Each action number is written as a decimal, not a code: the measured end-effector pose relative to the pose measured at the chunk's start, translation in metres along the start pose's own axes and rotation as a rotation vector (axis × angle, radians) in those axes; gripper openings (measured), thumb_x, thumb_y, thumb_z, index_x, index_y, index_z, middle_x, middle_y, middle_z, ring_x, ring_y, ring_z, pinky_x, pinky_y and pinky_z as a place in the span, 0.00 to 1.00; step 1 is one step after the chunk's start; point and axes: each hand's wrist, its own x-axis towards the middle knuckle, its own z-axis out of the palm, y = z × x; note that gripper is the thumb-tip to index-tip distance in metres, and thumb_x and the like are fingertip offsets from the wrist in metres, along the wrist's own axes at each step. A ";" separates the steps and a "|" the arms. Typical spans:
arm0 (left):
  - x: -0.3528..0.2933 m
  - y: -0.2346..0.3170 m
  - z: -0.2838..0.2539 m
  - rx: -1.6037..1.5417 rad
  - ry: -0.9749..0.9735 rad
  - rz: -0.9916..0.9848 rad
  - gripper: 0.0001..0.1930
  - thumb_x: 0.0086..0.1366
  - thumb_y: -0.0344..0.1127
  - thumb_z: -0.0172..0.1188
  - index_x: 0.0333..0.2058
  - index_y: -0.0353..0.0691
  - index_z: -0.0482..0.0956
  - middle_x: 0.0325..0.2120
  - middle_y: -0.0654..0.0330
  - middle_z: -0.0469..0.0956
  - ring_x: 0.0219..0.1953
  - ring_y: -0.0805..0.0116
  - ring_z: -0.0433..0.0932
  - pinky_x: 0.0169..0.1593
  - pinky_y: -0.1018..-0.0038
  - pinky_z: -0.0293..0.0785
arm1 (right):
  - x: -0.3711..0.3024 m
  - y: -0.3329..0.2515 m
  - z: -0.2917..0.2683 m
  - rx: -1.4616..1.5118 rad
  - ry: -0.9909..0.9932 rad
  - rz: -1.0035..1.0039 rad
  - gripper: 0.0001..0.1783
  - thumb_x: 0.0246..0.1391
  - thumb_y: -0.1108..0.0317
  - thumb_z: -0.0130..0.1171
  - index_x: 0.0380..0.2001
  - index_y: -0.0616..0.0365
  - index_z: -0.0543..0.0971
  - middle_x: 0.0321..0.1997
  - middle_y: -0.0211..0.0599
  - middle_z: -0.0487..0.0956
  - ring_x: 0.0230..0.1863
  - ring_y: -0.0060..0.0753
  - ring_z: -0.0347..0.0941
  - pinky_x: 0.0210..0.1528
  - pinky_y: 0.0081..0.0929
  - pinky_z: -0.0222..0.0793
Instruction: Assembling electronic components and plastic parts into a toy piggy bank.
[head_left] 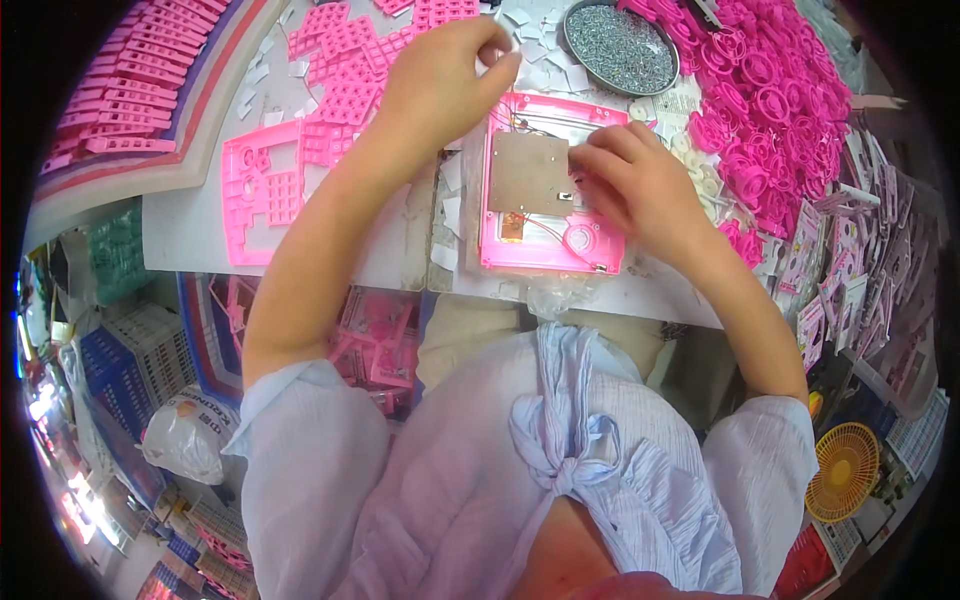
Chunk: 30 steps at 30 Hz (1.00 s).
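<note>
In front of me a pink plastic casing lies with its inside facing up. A flat grey-brown board sits in it, with thin wires and a round white speaker-like part below. My left hand is raised beyond the casing's upper left corner, thumb and fingers closed on a small white piece, which looks like paper. Over the board's right edge, my right hand has its fingers bent and drawn together. Whatever lies between those fingertips is too small or hidden to name.
Beyond the casing stands a round dish of small screws. Pink ring-shaped parts are heaped at the right, near stacked printed cards. At left lie pink keypad pieces and another pink frame. White paper squares are scattered about.
</note>
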 end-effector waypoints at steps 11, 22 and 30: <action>-0.014 0.002 0.006 -0.149 -0.079 -0.070 0.14 0.56 0.40 0.69 0.36 0.36 0.85 0.31 0.57 0.82 0.33 0.67 0.78 0.39 0.70 0.74 | 0.006 0.007 -0.019 -0.062 -0.207 -0.170 0.16 0.47 0.69 0.66 0.42 0.51 0.82 0.45 0.33 0.78 0.45 0.40 0.73 0.42 0.36 0.74; -0.030 0.028 0.014 -0.138 -0.040 0.187 0.09 0.58 0.35 0.68 0.34 0.37 0.86 0.25 0.56 0.83 0.27 0.64 0.80 0.36 0.70 0.74 | 0.023 0.003 -0.012 0.399 0.231 0.154 0.10 0.55 0.70 0.62 0.41 0.59 0.82 0.37 0.40 0.82 0.39 0.44 0.77 0.42 0.37 0.74; -0.036 0.028 0.022 -0.136 0.051 0.124 0.08 0.59 0.36 0.68 0.34 0.38 0.86 0.26 0.57 0.83 0.27 0.63 0.80 0.37 0.70 0.72 | 0.021 0.000 0.008 0.612 0.281 0.364 0.10 0.59 0.72 0.61 0.43 0.63 0.81 0.38 0.39 0.84 0.30 0.26 0.79 0.32 0.23 0.74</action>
